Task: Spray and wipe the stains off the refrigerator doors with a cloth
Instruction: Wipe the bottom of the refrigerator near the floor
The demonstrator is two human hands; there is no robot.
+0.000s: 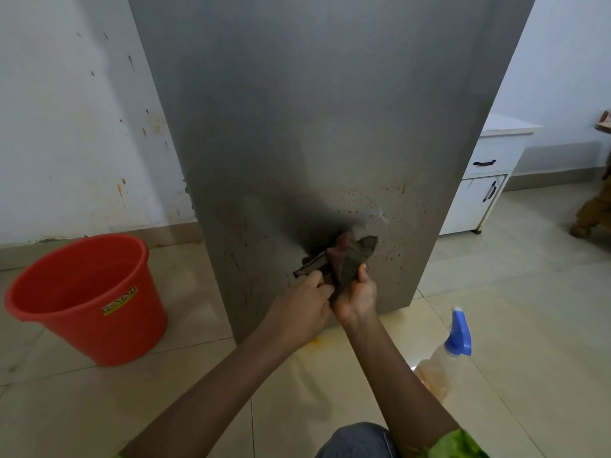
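The grey refrigerator door (317, 120) fills the middle of the view, with reddish-brown specks and streaks across its lower part. A dark, crumpled cloth (347, 259) is held just in front of the lower door. My left hand (302, 309) grips its left end and my right hand (358, 299) grips it from below. A spray bottle (443, 361) with a blue nozzle and yellowish liquid stands on the floor to the right, apart from both hands.
A red plastic bucket (89, 299) stands on the tiled floor at the left. The stained white wall (76, 127) is behind it. A white cabinet (486, 180) with dark handles is at the right. Someone's leg and shoe (591, 216) show at the far right edge.
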